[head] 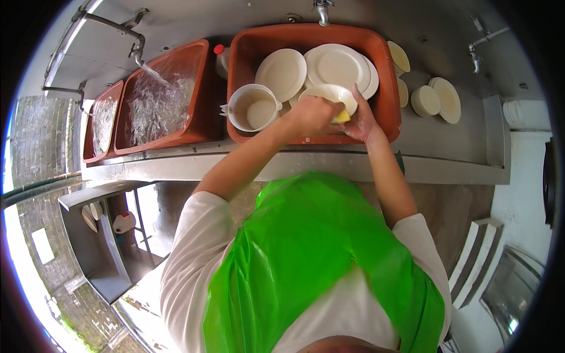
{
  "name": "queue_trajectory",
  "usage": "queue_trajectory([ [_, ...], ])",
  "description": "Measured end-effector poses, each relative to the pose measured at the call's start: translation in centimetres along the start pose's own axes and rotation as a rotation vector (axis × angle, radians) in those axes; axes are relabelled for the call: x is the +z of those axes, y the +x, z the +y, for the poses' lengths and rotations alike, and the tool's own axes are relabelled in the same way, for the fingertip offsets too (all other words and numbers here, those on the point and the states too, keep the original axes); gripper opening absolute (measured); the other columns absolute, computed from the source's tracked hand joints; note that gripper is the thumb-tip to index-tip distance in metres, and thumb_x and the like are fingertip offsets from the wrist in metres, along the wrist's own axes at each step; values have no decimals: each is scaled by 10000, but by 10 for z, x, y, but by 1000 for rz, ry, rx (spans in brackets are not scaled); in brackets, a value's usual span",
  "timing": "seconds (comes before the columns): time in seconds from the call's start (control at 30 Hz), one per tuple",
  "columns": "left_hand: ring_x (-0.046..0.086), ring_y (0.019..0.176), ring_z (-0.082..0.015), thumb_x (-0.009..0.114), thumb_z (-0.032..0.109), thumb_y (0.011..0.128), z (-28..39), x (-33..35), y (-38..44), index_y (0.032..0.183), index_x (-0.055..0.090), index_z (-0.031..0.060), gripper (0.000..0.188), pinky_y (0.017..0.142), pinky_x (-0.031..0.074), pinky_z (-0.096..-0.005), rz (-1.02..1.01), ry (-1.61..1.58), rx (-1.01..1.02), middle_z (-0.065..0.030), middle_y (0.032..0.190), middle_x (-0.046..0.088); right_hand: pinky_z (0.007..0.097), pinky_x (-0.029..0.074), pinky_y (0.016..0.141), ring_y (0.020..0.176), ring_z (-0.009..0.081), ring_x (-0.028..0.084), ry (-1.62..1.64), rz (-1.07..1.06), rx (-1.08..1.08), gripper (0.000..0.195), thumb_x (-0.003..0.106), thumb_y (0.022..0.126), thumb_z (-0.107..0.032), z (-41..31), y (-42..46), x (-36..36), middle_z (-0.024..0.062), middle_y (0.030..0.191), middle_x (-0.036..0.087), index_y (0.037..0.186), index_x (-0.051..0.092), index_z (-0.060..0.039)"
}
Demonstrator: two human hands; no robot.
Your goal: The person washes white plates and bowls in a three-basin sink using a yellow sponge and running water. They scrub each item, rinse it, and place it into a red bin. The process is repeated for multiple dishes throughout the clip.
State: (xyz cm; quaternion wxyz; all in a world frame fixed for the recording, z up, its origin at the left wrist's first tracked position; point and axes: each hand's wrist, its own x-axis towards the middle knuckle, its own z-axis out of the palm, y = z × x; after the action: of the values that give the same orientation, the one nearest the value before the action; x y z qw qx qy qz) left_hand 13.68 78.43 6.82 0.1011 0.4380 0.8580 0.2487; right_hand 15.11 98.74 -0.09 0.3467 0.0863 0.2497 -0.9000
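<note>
My left hand (317,115) is closed around a yellow sponge (342,116), which touches the inside of a white bowl (332,92). With my right hand (363,120) I hold that bowl by its right and near side, tilted. Both hands are over a reddish-brown plastic tub (393,115). Behind the bowl, in the tub, lie a white plate (281,73) and a stack of white plates (338,66). A white plastic container (253,108) with side handles stands at the tub's left, near my left forearm. The lower parts of the stack are hidden.
Water runs from a tap (137,50) into a second reddish-brown tub (194,95); a third tub (87,141) is further left. A red-capped jug (222,59) stands between tubs. At right on the steel sink are stacked bowls (426,100) and plates (448,100). The sink's steel edge (446,170) runs before me.
</note>
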Motion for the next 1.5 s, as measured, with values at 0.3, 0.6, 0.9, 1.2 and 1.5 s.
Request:
queue_trajectory([
  [0.3, 617, 972, -267, 531, 346, 939, -175, -74, -134, 1266, 504, 46, 445, 801, 529, -415, 1592, -1535, -680, -143, 1162, 587, 458, 502, 810, 996, 230, 555, -734, 1223, -244, 746, 796, 744, -390, -49, 43, -108, 124, 1141, 554, 1334, 438, -105],
  [0.6, 649, 868, -199, 572, 42, 775, -119, -44, -148, 1183, 514, -19, 416, 774, 538, -313, 625, -938, -713, -83, 995, 630, 348, 512, 529, 712, 230, 640, -930, 1373, -140, 622, 850, 679, -264, -59, 86, -169, 123, 923, 669, 1128, 523, 16],
  [0.9, 663, 980, -356, 559, 14, 788, -187, 42, -54, 1148, 624, 31, 366, 809, 537, -449, -661, 143, -742, -202, 1076, 677, 410, 561, 676, 882, 286, 656, -653, 985, -415, 491, 709, 725, -117, -81, 77, -129, 147, 1076, 623, 1163, 518, -3],
  [1.2, 609, 1102, -284, 604, 68, 762, -168, -2, -92, 1345, 518, 58, 590, 991, 439, -341, -325, -171, -697, -221, 1167, 632, 434, 472, 981, 1142, 256, 554, -269, 569, -483, 540, 675, 793, 2, -62, 32, -101, 92, 1232, 569, 1297, 496, -78],
  [1.5, 518, 1178, -195, 500, -44, 750, -117, -50, -100, 1404, 462, 23, 658, 1041, 377, -293, 473, -1014, -540, -98, 1305, 538, 474, 495, 957, 1181, 302, 557, -277, 730, -529, 550, 578, 816, -135, -64, -59, -29, 153, 1270, 568, 1327, 448, 22],
])
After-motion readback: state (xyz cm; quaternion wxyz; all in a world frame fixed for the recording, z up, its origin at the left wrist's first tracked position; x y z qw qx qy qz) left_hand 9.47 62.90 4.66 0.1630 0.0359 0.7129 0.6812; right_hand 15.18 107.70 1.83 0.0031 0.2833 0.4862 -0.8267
